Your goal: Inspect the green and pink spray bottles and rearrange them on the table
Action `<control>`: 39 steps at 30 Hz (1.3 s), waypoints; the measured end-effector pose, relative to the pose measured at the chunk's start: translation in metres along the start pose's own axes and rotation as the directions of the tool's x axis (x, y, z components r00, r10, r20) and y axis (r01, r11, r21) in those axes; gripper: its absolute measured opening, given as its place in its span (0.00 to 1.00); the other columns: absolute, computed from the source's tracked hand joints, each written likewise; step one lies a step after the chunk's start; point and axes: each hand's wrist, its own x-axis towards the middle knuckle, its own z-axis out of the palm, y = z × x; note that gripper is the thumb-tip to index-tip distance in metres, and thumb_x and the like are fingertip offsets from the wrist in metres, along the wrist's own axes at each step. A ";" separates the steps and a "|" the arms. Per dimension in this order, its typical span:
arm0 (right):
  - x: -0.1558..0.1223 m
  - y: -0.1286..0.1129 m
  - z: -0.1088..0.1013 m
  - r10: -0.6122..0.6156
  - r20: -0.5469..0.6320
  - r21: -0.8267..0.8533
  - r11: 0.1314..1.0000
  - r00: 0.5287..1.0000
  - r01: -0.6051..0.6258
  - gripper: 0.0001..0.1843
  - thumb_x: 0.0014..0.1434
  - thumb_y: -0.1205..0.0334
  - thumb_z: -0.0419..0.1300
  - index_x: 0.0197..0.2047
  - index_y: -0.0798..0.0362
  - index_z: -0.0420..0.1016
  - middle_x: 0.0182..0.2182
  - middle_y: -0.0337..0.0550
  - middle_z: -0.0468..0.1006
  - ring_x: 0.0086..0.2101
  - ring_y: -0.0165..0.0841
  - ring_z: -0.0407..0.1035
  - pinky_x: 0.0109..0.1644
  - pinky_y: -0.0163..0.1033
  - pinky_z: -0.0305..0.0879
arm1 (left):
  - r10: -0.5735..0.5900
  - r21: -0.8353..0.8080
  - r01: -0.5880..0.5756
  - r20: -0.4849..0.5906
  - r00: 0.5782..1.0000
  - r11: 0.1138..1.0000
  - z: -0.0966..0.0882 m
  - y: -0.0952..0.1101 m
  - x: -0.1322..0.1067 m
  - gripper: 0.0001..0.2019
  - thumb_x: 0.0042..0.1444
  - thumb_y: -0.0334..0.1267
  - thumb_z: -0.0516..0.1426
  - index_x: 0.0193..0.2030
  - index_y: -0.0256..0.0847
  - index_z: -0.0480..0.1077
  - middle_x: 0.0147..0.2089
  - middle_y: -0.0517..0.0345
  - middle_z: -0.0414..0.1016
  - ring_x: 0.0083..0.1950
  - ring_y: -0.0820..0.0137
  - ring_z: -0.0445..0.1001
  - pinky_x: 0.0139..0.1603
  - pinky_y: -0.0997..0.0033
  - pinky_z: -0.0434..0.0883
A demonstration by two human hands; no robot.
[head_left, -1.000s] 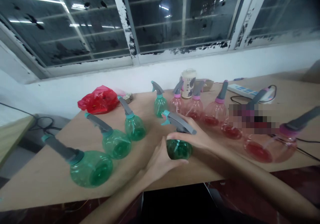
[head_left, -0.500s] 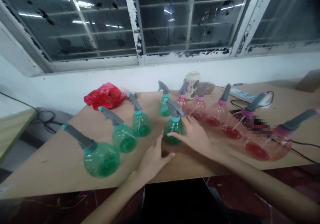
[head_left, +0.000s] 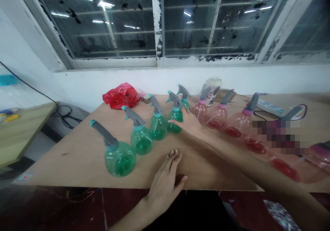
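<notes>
Several green plastic spray bottles stand in a slanting row on the wooden tabletop (head_left: 62,159), with the nearest green spray bottle (head_left: 120,159) at the front left. My right hand (head_left: 188,121) lies flat and open, its fingertips against the green spray bottle (head_left: 174,122) near the far end of the row. Several pink spray bottles (head_left: 218,117) with red liquid continue the line to the right. My left hand (head_left: 166,179) rests open at the table's front edge, nearest to no bottle and holding nothing.
A red plastic bag (head_left: 121,95) and a paper cup (head_left: 212,90) stand at the back by the white wall. A power strip (head_left: 270,107) and black cables lie at back right. A pixelated patch (head_left: 278,136) hides part of the right side.
The bottle once held in both hands now stands in the green row, and both hands have let go. My left hand has drawn back toward the table's edge. The view has turned.
</notes>
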 end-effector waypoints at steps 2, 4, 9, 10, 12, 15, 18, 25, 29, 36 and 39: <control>0.005 -0.001 0.003 -0.005 0.008 0.000 1.000 1.000 0.005 0.39 0.51 0.35 0.55 0.57 0.53 0.57 0.51 0.61 0.66 0.48 0.56 0.67 0.48 0.58 0.63 | -0.005 -0.001 0.005 -0.002 1.000 1.000 -0.001 0.001 0.000 0.28 0.61 0.43 0.50 0.66 0.40 0.47 0.68 0.47 0.51 0.69 0.61 0.47 0.65 0.51 0.57; 0.009 -0.002 0.005 0.002 0.022 -0.004 1.000 1.000 -0.002 0.39 0.51 0.35 0.54 0.57 0.54 0.57 0.51 0.61 0.66 0.48 0.57 0.67 0.48 0.58 0.63 | -0.008 0.003 0.008 0.006 1.000 1.000 -0.003 0.001 0.000 0.28 0.61 0.43 0.50 0.65 0.38 0.48 0.68 0.47 0.51 0.69 0.62 0.47 0.66 0.53 0.56; 0.011 -0.005 0.001 0.021 0.057 0.009 1.000 0.998 -0.022 0.43 0.48 0.33 0.55 0.58 0.54 0.57 0.53 0.63 0.66 0.50 0.58 0.65 0.50 0.59 0.61 | -0.013 0.028 0.012 0.040 0.999 1.000 -0.003 0.001 0.000 0.28 0.62 0.43 0.49 0.65 0.35 0.49 0.68 0.45 0.51 0.70 0.63 0.46 0.66 0.53 0.55; 0.010 -0.004 -0.001 0.018 0.053 0.024 1.000 0.998 -0.019 0.44 0.47 0.32 0.56 0.58 0.53 0.58 0.53 0.62 0.66 0.50 0.58 0.65 0.51 0.59 0.61 | -0.016 0.030 0.015 0.041 0.999 0.999 -0.003 0.001 0.000 0.28 0.61 0.43 0.50 0.65 0.35 0.49 0.68 0.45 0.51 0.69 0.63 0.46 0.66 0.53 0.55; 0.005 -0.002 -0.008 0.012 0.027 0.069 0.998 1.000 -0.014 0.43 0.46 0.32 0.57 0.57 0.52 0.60 0.53 0.59 0.68 0.51 0.56 0.65 0.52 0.59 0.60 | -0.017 0.032 0.016 0.033 0.999 0.999 -0.002 0.001 0.000 0.28 0.61 0.43 0.50 0.65 0.36 0.49 0.68 0.46 0.51 0.69 0.62 0.47 0.66 0.52 0.56; -0.001 0.008 -0.020 0.032 -0.040 0.136 0.990 0.999 -0.026 0.37 0.47 0.33 0.57 0.51 0.51 0.66 0.44 0.53 0.75 0.45 0.50 0.70 0.51 0.57 0.61 | -0.016 0.030 0.016 0.009 1.000 0.999 -0.001 0.000 0.000 0.28 0.61 0.43 0.50 0.65 0.39 0.49 0.68 0.47 0.52 0.69 0.61 0.48 0.65 0.51 0.57; 0.003 0.023 -0.030 0.074 -0.149 0.147 0.988 0.986 -0.052 0.29 0.51 0.37 0.56 0.45 0.52 0.70 0.39 0.50 0.78 0.42 0.45 0.72 0.50 0.52 0.63 | -0.006 0.027 0.006 0.001 1.000 1.000 -0.001 -0.002 0.000 0.27 0.61 0.43 0.50 0.65 0.39 0.49 0.68 0.48 0.52 0.69 0.61 0.49 0.65 0.52 0.58; 0.027 0.026 -0.033 0.169 -0.185 0.048 0.986 0.968 -0.163 0.25 0.57 0.49 0.56 0.52 0.56 0.69 0.45 0.53 0.77 0.48 0.47 0.70 0.50 0.47 0.63 | -0.009 0.017 0.009 -0.024 1.000 1.000 0.002 -0.007 -0.001 0.26 0.62 0.44 0.49 0.66 0.43 0.48 0.68 0.50 0.53 0.69 0.62 0.50 0.65 0.52 0.58; 0.034 0.014 -0.024 0.224 -0.176 0.053 0.974 0.959 -0.218 0.25 0.57 0.50 0.55 0.52 0.57 0.68 0.40 0.52 0.78 0.43 0.44 0.73 0.46 0.43 0.65 | -0.010 0.022 0.011 -0.018 1.000 1.000 0.002 -0.007 -0.002 0.26 0.62 0.44 0.49 0.65 0.42 0.48 0.68 0.49 0.53 0.68 0.62 0.51 0.64 0.52 0.59; 0.058 0.014 -0.013 0.301 -0.207 0.064 0.954 0.931 -0.294 0.23 0.57 0.50 0.55 0.47 0.61 0.72 0.40 0.59 0.78 0.42 0.48 0.72 0.42 0.43 0.65 | -0.005 0.043 0.006 -0.031 1.000 0.999 0.004 -0.008 -0.002 0.27 0.62 0.43 0.49 0.65 0.42 0.48 0.67 0.49 0.54 0.68 0.61 0.52 0.63 0.50 0.60; 0.066 0.015 -0.011 0.298 -0.222 0.068 0.955 0.928 -0.290 0.21 0.57 0.52 0.56 0.48 0.57 0.72 0.42 0.57 0.78 0.43 0.48 0.72 0.42 0.44 0.65 | 0.004 0.042 -0.002 -0.051 0.999 0.999 0.005 -0.009 -0.002 0.27 0.62 0.42 0.50 0.66 0.44 0.47 0.67 0.50 0.55 0.67 0.60 0.53 0.62 0.51 0.61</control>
